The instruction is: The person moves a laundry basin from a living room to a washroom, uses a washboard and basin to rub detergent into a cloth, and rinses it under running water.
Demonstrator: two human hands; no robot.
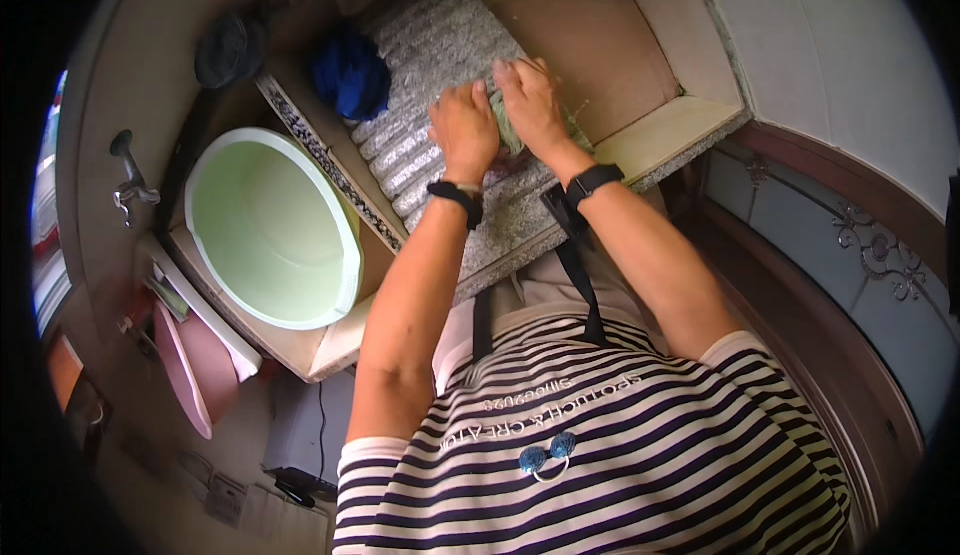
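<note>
Both bare hands are close together over a ridged stone washboard [409, 180]. My left hand [463, 132] has its fingers curled on a pale green, wet-looking cloth [508, 125]. On the cloth's other side, my right hand [531, 104] grips it, with thumb and knuckles uppermost. Much of the cloth is hidden beneath the hands, and a bit of it shows past the right wrist. A bunched blue cloth [352, 74] lies on the upper left of the washboard, apart from the hands. Each wrist wears a black band.
A large light green plastic basin [262, 232] stands in the left compartment, past a speckled stone divider [330, 161]. A metal tap [133, 187] juts from the left wall. Below hangs a pink basin [184, 375]. A brown-floored sink bay [592, 37] lies to the right.
</note>
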